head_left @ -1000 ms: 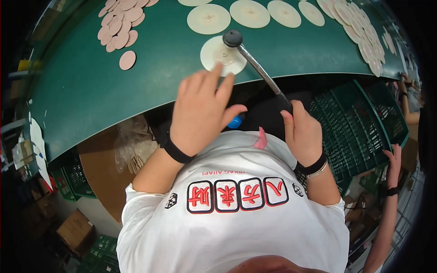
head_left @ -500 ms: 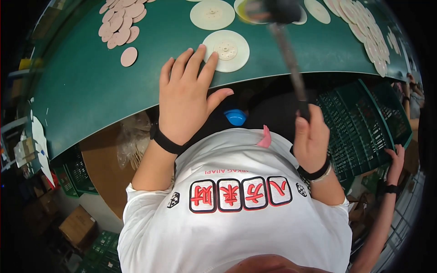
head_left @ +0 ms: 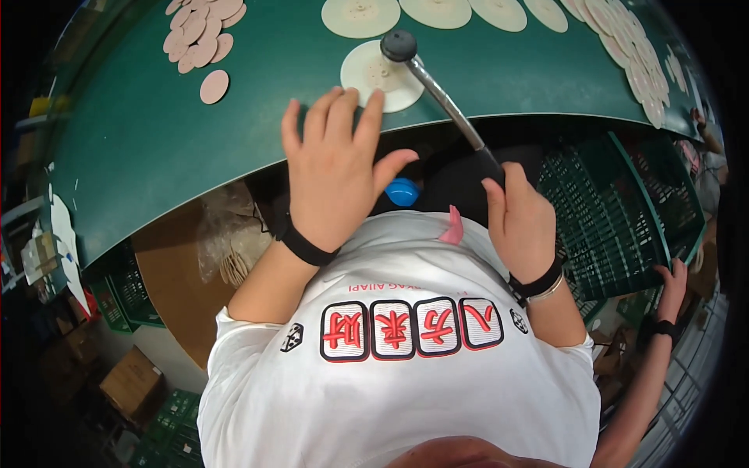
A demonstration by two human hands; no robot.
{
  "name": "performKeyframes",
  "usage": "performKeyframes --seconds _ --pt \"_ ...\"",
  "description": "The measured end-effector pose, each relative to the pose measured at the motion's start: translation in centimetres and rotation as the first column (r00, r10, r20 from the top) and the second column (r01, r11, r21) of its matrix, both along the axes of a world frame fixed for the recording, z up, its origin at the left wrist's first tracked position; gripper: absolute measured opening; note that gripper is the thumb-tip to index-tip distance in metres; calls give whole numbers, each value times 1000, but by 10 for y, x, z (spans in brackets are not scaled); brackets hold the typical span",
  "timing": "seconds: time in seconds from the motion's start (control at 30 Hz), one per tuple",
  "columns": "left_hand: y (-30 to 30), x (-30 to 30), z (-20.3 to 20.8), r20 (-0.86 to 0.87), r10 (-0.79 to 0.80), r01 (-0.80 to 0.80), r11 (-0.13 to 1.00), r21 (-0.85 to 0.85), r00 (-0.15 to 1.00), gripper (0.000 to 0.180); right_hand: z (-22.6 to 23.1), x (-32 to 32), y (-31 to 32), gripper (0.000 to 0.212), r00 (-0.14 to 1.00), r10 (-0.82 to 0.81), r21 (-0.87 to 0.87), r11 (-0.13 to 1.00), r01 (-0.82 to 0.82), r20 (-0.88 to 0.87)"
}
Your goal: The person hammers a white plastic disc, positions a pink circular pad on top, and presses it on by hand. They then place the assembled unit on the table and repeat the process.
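A round cream disc (head_left: 360,74) with a small raised hub lies near the front edge of the green table. My left hand (head_left: 331,160) is open, fingers stretched out, with its fingertips at the disc's near left rim. Closed around the black grip of a mallet (head_left: 451,105) is my right hand (head_left: 524,222). The mallet's dark round head is over the disc, hiding part of its upper right; whether it touches the hub I cannot tell.
More cream discs (head_left: 360,17) line the far side of the green table (head_left: 257,93). Smaller pink discs (head_left: 204,35) are heaped at left, one lying apart (head_left: 214,86). Pale discs (head_left: 624,54) overlap at right. Another person's hand (head_left: 672,285) is by a green crate (head_left: 605,226).
The mallet has swung left and its head is now above the near disc. My right hand has moved slightly left and down; my left hand has shifted slightly right.
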State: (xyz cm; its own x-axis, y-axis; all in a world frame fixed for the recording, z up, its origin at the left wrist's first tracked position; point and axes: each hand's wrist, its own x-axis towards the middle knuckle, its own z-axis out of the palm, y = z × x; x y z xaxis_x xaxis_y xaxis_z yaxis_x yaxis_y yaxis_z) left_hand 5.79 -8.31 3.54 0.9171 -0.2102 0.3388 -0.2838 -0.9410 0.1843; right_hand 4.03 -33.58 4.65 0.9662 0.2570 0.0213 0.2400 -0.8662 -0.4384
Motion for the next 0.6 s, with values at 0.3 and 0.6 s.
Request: performKeyframes --seconds 0.3,0.6 --pt "19 12 5 2 -114 114 992 -61 993 65 18 7 -9 18 1000 -3 188 982 2 4" --pt "16 11 1 -34 -75 76 997 32 997 67 4 -4 -13 17 999 -9 51 999 7 42"
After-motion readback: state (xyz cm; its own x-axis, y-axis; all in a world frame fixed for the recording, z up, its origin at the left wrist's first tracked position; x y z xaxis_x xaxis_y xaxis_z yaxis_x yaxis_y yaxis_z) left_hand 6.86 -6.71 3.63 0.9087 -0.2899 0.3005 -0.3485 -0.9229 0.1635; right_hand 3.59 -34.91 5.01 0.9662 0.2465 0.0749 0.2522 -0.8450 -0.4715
